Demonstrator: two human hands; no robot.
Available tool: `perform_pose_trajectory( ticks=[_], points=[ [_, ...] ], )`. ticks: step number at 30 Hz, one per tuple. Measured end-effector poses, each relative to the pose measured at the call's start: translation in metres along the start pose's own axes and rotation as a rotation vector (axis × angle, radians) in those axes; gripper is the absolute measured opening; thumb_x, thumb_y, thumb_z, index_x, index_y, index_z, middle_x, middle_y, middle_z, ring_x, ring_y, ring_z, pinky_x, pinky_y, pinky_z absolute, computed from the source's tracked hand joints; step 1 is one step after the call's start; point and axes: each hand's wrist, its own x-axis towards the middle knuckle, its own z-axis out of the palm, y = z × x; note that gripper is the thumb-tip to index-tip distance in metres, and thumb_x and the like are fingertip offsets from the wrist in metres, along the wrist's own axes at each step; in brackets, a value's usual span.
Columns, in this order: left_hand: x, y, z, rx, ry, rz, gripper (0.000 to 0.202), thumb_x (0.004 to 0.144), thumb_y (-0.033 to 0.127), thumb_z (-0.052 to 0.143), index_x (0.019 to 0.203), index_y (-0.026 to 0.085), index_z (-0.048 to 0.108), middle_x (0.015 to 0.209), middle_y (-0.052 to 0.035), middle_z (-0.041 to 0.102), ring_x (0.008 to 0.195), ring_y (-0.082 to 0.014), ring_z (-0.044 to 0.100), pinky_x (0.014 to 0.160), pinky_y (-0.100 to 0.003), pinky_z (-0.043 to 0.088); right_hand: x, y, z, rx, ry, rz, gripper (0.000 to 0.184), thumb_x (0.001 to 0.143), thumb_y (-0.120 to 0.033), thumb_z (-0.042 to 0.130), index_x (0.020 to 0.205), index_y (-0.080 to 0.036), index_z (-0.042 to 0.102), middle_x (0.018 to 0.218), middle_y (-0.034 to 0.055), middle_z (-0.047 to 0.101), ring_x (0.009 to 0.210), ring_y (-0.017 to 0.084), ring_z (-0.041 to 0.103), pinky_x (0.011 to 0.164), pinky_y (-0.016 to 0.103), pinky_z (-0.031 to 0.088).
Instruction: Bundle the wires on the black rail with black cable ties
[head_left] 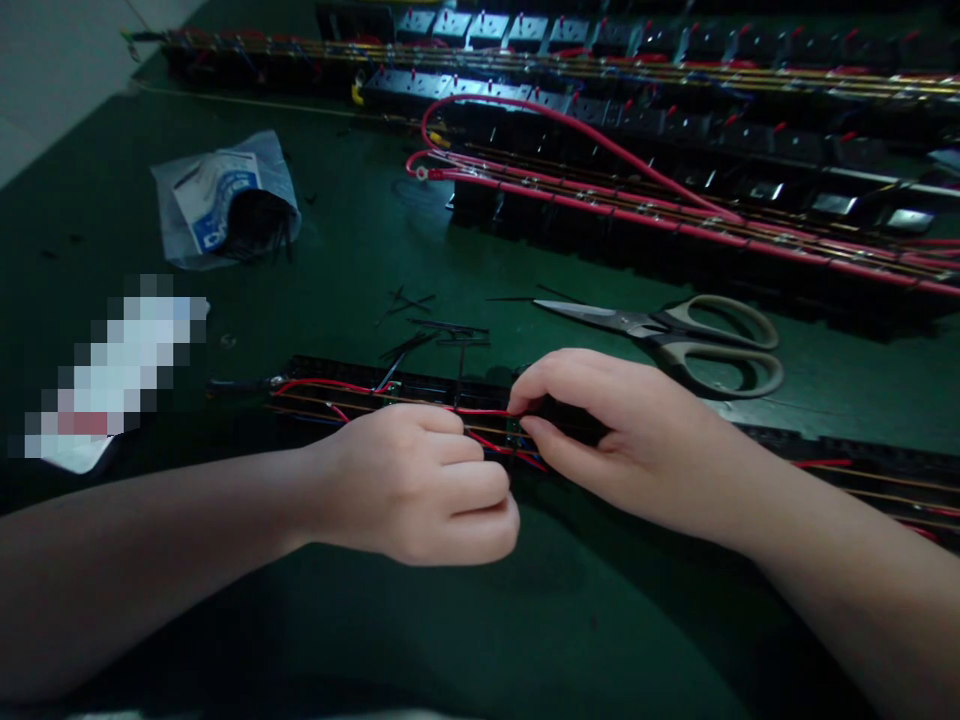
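Note:
A long black socket strip [337, 390] with red and copper wires [322, 385] lies across the green table in front of me. My left hand [424, 485] is curled into a fist over the strip's middle, gripping the wires. My right hand [600, 425] sits just to its right, fingers pinched on the red wires and on a black cable tie [460, 370] that stands up from the strip between the two hands. The fingertips of both hands almost touch.
Scissors [690, 340] lie closed behind my right hand. Cut black tie ends [431, 330] are scattered behind the strip. A plastic bag of black ties [225, 200] sits at the back left. Several wired socket strips [675, 200] fill the back right.

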Motion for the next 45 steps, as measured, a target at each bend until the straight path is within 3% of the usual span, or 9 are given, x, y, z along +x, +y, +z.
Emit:
perform_pose_trajectory(
  ticks=[11,14,16,19,22,23,26,28,45],
  points=[
    [0.001,-0.001,0.000,-0.043,0.004,0.006,0.010,0.090,0.016,0.061,0.086,0.022,0.068,0.080,0.0030,0.071,0.061,-0.0105,0.055,0.054,-0.030,0.040,0.001,0.001,0.001,-0.013,0.001,0.002,0.015,0.085,-0.014,0.055,0.092,-0.019,0.067,0.088,0.0030,0.070,0.079,0.018,0.063,0.068,0.030,0.044],
    [0.002,-0.003,-0.011,-0.180,-0.005,-0.026,0.007,0.091,0.019,0.060,0.089,0.020,0.067,0.081,0.0012,0.071,0.065,-0.0121,0.058,0.056,-0.031,0.042,0.000,0.001,0.001,-0.014,-0.001,0.005,0.015,0.086,-0.014,0.055,0.091,-0.019,0.067,0.087,0.0028,0.070,0.078,0.018,0.063,0.067,0.030,0.044],
    [0.001,-0.008,-0.025,-0.313,0.018,-0.122,0.009,0.091,0.015,0.056,0.090,0.018,0.065,0.085,-0.0014,0.071,0.071,-0.0129,0.062,0.061,-0.030,0.045,0.000,0.000,0.000,-0.008,-0.001,0.009,0.014,0.086,-0.014,0.055,0.092,-0.019,0.067,0.088,0.0028,0.069,0.078,0.018,0.063,0.067,0.030,0.044],
    [-0.004,-0.023,-0.044,-0.351,0.140,-0.468,0.017,0.090,0.012,0.049,0.081,0.018,0.061,0.077,-0.0001,0.067,0.067,-0.0098,0.060,0.057,-0.023,0.042,-0.001,0.000,-0.001,0.001,-0.007,0.020,0.014,0.087,-0.016,0.056,0.094,-0.019,0.068,0.090,0.0032,0.070,0.079,0.018,0.063,0.068,0.030,0.045],
    [-0.011,-0.043,-0.046,-0.033,0.015,-0.828,0.027,0.093,0.026,0.048,0.073,0.019,0.065,0.069,0.0010,0.066,0.062,-0.0108,0.057,0.058,-0.025,0.038,-0.001,-0.001,-0.003,0.011,-0.013,0.027,0.014,0.088,-0.018,0.056,0.094,-0.019,0.068,0.090,0.0036,0.070,0.080,0.018,0.064,0.068,0.030,0.046],
    [-0.013,-0.048,-0.044,0.016,-0.104,-0.912,0.030,0.093,0.031,0.048,0.073,0.019,0.067,0.070,-0.0002,0.067,0.064,-0.0130,0.058,0.059,-0.026,0.037,-0.001,-0.001,-0.003,0.014,-0.015,0.030,0.014,0.088,-0.019,0.055,0.093,-0.019,0.068,0.090,0.0038,0.071,0.080,0.019,0.064,0.068,0.030,0.047],
    [-0.016,-0.058,-0.036,0.070,-0.394,-1.024,0.039,0.093,0.045,0.045,0.078,0.019,0.070,0.077,-0.0033,0.070,0.072,-0.0187,0.061,0.061,-0.029,0.035,0.000,-0.001,-0.003,0.013,-0.020,0.031,0.014,0.088,-0.020,0.055,0.094,-0.020,0.068,0.091,0.0041,0.071,0.081,0.019,0.065,0.069,0.030,0.048],
    [-0.016,-0.060,-0.034,0.076,-0.478,-1.027,0.043,0.093,0.050,0.044,0.077,0.019,0.070,0.079,-0.0044,0.070,0.077,-0.0206,0.061,0.063,-0.029,0.035,0.000,0.000,-0.003,0.009,-0.027,0.028,0.014,0.089,-0.020,0.054,0.094,-0.020,0.067,0.091,0.0040,0.071,0.081,0.019,0.065,0.068,0.030,0.049],
    [-0.021,-0.072,-0.055,-0.426,-0.467,-1.099,0.036,0.084,0.052,0.059,0.087,0.020,0.076,0.068,0.0013,0.070,0.056,-0.0115,0.058,0.051,-0.022,0.039,-0.001,0.000,-0.003,0.015,-0.033,0.033,0.015,0.090,-0.020,0.054,0.096,-0.020,0.067,0.092,0.0044,0.071,0.081,0.018,0.064,0.069,0.031,0.049]
  ],
)
